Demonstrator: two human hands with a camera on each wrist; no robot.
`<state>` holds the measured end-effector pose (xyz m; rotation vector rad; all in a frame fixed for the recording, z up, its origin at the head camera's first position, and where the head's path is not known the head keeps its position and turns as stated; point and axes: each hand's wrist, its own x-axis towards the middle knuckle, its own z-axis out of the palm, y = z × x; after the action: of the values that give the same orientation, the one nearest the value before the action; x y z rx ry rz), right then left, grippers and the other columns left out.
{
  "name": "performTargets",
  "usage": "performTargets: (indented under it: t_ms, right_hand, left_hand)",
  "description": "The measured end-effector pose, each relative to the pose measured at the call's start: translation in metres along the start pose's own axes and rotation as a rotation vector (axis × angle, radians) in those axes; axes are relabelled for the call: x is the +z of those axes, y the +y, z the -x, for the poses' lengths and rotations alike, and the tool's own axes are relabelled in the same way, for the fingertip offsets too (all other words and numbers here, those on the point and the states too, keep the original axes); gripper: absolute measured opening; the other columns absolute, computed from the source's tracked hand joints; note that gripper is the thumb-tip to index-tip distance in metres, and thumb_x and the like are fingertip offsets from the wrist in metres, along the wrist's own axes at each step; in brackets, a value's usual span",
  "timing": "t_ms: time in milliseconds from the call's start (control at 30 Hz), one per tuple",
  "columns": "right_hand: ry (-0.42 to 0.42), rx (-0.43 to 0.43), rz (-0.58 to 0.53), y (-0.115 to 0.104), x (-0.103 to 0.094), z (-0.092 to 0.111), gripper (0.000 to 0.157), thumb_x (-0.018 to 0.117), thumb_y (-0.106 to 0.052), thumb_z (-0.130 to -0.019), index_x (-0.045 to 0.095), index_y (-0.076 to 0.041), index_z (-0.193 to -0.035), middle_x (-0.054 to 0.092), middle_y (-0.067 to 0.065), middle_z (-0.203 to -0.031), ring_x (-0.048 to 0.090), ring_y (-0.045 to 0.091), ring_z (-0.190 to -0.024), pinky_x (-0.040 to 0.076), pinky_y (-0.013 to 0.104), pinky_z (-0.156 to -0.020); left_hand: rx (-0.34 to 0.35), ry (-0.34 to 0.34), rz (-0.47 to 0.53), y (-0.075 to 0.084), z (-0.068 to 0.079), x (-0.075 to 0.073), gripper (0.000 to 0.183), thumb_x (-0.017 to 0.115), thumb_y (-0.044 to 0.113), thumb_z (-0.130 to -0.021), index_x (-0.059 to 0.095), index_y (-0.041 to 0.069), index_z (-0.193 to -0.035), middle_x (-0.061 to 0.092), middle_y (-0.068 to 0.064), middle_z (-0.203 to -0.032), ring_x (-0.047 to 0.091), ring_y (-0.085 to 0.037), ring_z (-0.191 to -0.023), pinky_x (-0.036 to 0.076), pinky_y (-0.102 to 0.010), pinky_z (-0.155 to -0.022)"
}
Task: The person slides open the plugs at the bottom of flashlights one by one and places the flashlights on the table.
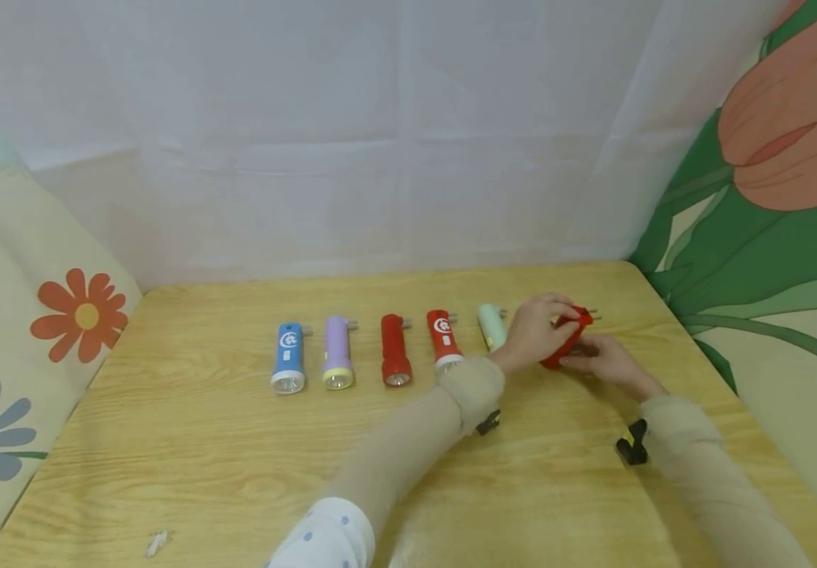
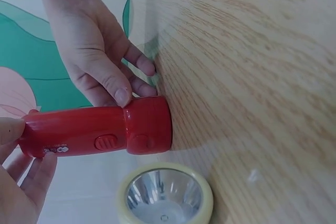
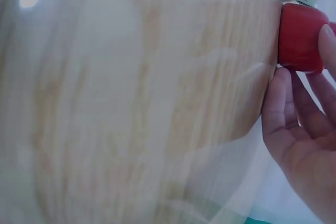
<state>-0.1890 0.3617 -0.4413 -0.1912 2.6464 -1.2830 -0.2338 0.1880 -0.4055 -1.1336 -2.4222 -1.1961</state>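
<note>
A red flashlight (image 1: 566,335) with plug prongs at its tail stands near the table's right side, head down. My left hand (image 1: 535,330) pinches the tail end between thumb and fingers. Lower on it, my right hand (image 1: 606,359) holds the flashlight's head; in the left wrist view the right hand (image 2: 94,45) has its thumb on the near side and some fingers behind. The right wrist view shows the red head (image 3: 303,38) beside the right hand (image 3: 310,135). A mint green flashlight (image 1: 492,325) lies just left, partly hidden by the left hand.
In a row to the left lie a red-and-white flashlight (image 1: 443,335), a plain red one (image 1: 395,347), a purple one (image 1: 337,347) and a blue one (image 1: 288,355). A small white scrap (image 1: 158,543) is on the wooden table (image 1: 238,457) near the front. Cloth hangs behind.
</note>
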Motion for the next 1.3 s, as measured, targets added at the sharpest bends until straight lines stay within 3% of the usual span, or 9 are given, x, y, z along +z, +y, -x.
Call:
performTargets:
  t_ms: [133,367,700,1033,1300]
  right_hand:
    - [0.024,-0.012,0.038,0.001,0.001,0.000,0.043,0.063,-0.021,-0.086,0.054,0.006,-0.118,0.061,0.023,-0.106,0.059,0.023,-0.091,0.050,0.026,-0.068]
    - [0.053,-0.060,0.039,-0.001,0.005,0.003,0.038,0.063,-0.016,-0.086,0.055,0.007,-0.116,0.062,0.023,-0.102,0.059,0.013,-0.084,0.049,0.026,-0.063]
    - [0.042,-0.064,0.052,-0.003,0.008,0.006,0.040,0.058,-0.016,-0.089,0.052,0.009,-0.119,0.060,0.023,-0.106,0.058,0.021,-0.087,0.050,0.026,-0.066]
    - [0.032,-0.081,0.043,-0.001,0.007,0.010,0.043,0.055,-0.014,-0.091,0.045,0.013,-0.124,0.056,0.028,-0.113,0.056,0.008,-0.085,0.049,0.025,-0.066]
    - [0.004,-0.025,-0.016,-0.006,0.006,0.015,0.042,0.053,-0.014,-0.092,0.044,0.015,-0.122,0.061,0.018,-0.088,0.055,0.015,-0.066,0.048,0.029,-0.054]
  left_hand:
    - [0.002,0.010,0.000,-0.001,-0.001,0.000,0.012,0.066,0.016,-0.084,0.072,0.010,-0.093,0.064,0.000,-0.104,0.056,-0.006,-0.096,0.036,-0.008,-0.085]
    - [-0.036,-0.006,-0.019,0.001,-0.002,-0.001,0.012,0.065,0.016,-0.084,0.071,0.010,-0.093,0.064,0.001,-0.105,0.056,-0.006,-0.097,0.036,-0.009,-0.087]
    - [-0.062,0.021,-0.008,0.000,0.000,-0.003,0.013,0.064,0.016,-0.086,0.071,0.011,-0.096,0.065,0.001,-0.104,0.057,-0.006,-0.096,0.038,-0.009,-0.083]
    - [-0.106,0.024,0.018,0.000,-0.002,0.001,0.015,0.063,0.018,-0.087,0.070,0.013,-0.098,0.064,0.004,-0.104,0.056,-0.004,-0.097,0.039,-0.008,-0.082]
    - [-0.158,0.045,0.072,-0.001,0.000,-0.001,0.014,0.063,0.016,-0.087,0.069,0.011,-0.098,0.065,0.003,-0.102,0.057,-0.003,-0.094,0.040,-0.005,-0.073]
